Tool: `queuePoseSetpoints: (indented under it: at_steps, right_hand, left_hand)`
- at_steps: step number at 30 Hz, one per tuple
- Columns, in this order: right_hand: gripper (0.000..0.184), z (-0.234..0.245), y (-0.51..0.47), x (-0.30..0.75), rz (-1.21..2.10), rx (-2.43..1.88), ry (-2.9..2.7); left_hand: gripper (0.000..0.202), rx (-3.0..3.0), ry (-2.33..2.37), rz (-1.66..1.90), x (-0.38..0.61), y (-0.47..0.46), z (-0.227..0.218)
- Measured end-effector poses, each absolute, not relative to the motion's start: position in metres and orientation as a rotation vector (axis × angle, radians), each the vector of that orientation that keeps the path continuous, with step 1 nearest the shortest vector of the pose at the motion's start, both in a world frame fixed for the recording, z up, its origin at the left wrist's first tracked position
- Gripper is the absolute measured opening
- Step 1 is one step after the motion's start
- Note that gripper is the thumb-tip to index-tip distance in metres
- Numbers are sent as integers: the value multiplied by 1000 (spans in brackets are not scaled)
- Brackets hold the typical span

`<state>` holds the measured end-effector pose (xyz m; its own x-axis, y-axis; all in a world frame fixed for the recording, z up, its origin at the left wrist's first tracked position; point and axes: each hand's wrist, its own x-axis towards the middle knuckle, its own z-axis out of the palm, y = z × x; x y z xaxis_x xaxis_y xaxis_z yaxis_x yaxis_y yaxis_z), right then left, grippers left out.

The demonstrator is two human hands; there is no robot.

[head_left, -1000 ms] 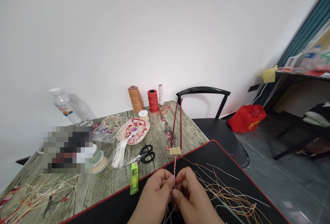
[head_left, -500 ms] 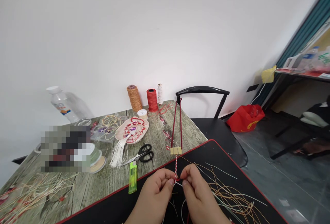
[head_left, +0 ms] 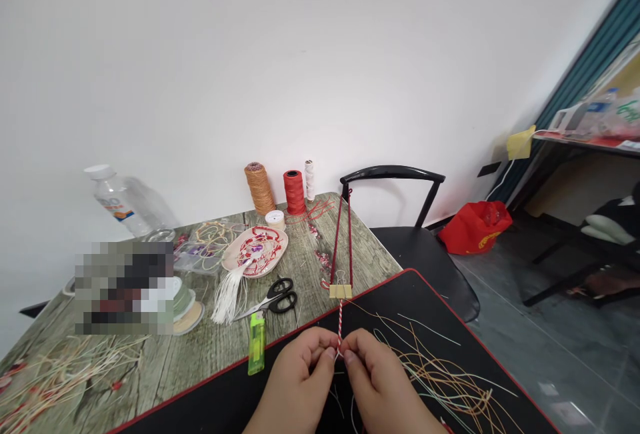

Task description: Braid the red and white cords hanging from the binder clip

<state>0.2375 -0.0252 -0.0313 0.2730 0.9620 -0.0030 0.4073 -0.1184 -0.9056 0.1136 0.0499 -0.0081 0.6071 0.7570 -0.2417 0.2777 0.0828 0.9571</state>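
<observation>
The red-and-white braid (head_left: pixel 341 317) hangs over the black mat (head_left: pixel 220 401) at the worktop's near side, towards its right edge, its lower end caught between the left hand (head_left: pixel 307 367) and the right hand (head_left: pixel 374 371). The fingers of both hands are pinched on that end (which strand each one grips is too small to tell). Half a second ago the hands stood slightly apart, with a pale strand spread between them; now their fingertips meet again, which I read as a turn of the braid being drawn snug. Above, a tan binder clip (head_left: pixel 341 291) grips the braid's top, held by dark red cords (head_left: pixel 335 241) running up to the black chair (head_left: pixel 395 172) beyond the worktop's right edge, so the work appears to have tension to pull against. Loose cords (head_left: pixel 450 381) lie on the mat to the right. Leftward are a green lighter (head_left: pixel 257 347) across the mat's edge and, on the worktop (head_left: pixel 175 367), scissors (head_left: pixel 281 295) and a pink dish (head_left: pixel 229 261); thread spools (head_left: pixel 295 193) stand near the far edge.
</observation>
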Motion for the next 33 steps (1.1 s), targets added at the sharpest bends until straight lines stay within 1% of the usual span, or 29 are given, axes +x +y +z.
queuePoseSetpoints:
  at_steps: [4,7,13,19,23,27,30,33]
  right_hand:
    - [18,-28,-22,236,924,-1626,-1129]
    - [21,-27,-19,236,990,-1588,-1001]
    - [24,-40,-16,239,1031,-1540,-891]
    - [28,-48,-17,242,1071,-1497,-836]
    - [29,-51,-15,241,1152,-1454,-757]
    - [33,-44,-15,240,1209,-1388,-695]
    - [38,-34,-14,240,1270,-1355,-647]
    - [39,-27,-14,240,1342,-1332,-613]
  left_hand:
    - [21,1485,890,448,115,49,-7]
    - [22,1512,873,454,115,48,-9]
    - [23,1637,881,456,111,46,-6]
    - [20,1916,868,361,106,51,7]
    - [24,2125,852,306,102,53,8]
    - [24,2168,936,294,97,52,9]
    - [22,2089,918,335,96,51,13]
    - [19,2054,902,298,98,52,11]
